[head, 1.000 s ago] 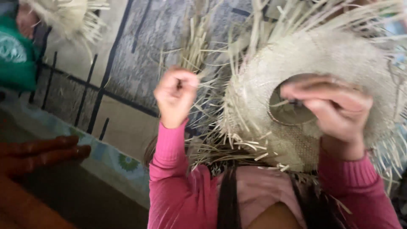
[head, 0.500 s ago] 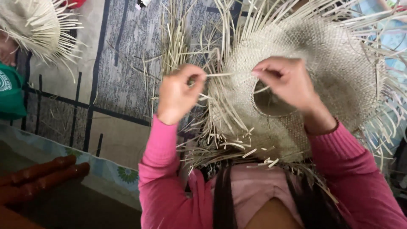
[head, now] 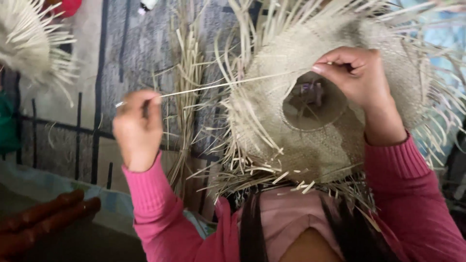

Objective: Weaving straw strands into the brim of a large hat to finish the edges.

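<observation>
Beyond our fingertips we look down on a mat (head: 121, 58) spread over the floor, grey and beige panels divided by dark lines. Between our two hands' fingers, a bundle of loose dry straw strips (head: 187, 97) lies lengthwise on it. Far out past the fingers of our left hand (head: 137, 127), a second woven straw piece (head: 29, 41) with a fringed edge rests at the mat's corner, with something red (head: 65, 6) just beside it.

Two woven straw hats (head: 310, 116), (head: 29, 39); two hands (head: 138, 128), (head: 359, 80).
</observation>
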